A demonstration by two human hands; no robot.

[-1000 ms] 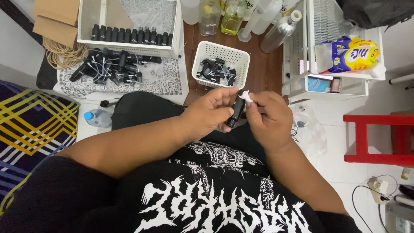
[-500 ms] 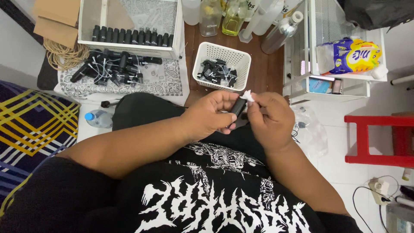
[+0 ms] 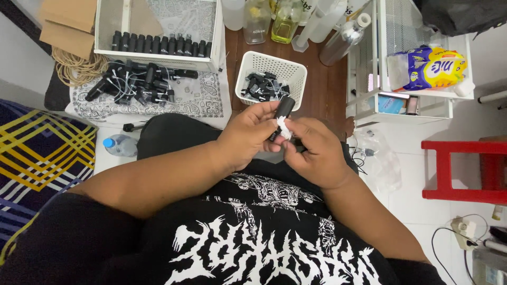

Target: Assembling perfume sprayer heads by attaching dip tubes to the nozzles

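Hands meet at mid-frame over our lap: our left hand (image 3: 253,132) is clamped around a small black tube (image 3: 281,112), tilting it up so our right hand (image 3: 314,153) can pinch a white scrap (image 3: 283,126) against its side. Just above, a white basket (image 3: 272,71) keeps more black tubes within reach.

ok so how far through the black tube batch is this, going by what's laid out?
Looks done: a neat row of black tubes standing in the white tray. In hand: the left hand holds one black tube while the right hand works a small white piece against it. Apparently left: a loose pile of tubes on the patterned cloth, plus small black parts in the white basket. Roughly midway, at a guess.
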